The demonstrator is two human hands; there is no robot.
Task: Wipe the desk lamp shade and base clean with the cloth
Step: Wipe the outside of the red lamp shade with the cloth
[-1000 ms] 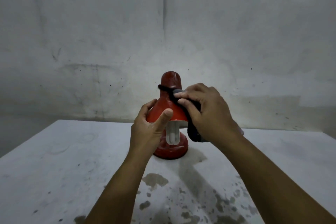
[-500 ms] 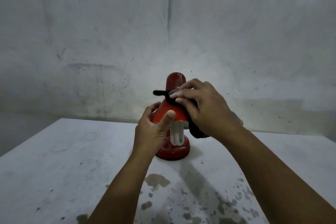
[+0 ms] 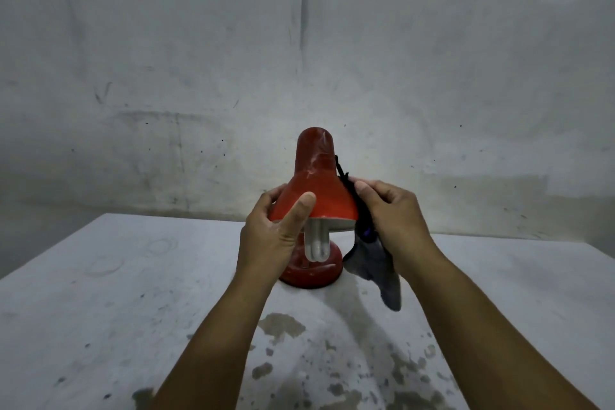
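A red desk lamp stands near the middle of the white table. Its bell-shaped shade points down over a white coiled bulb, above a round red base. My left hand grips the shade's lower left rim, thumb across the front. My right hand presses a dark grey and black cloth against the shade's right side. One black end of the cloth reaches up along the shade's neck; a grey flap hangs down beside the base.
A stained grey wall rises just behind the table's far edge. Dark blotches mark the tabletop in front of the lamp, between my forearms.
My right hand has slid with the cloth from the front top of the shade down to its right side. The shade's front now shows bare. My left hand keeps its hold.
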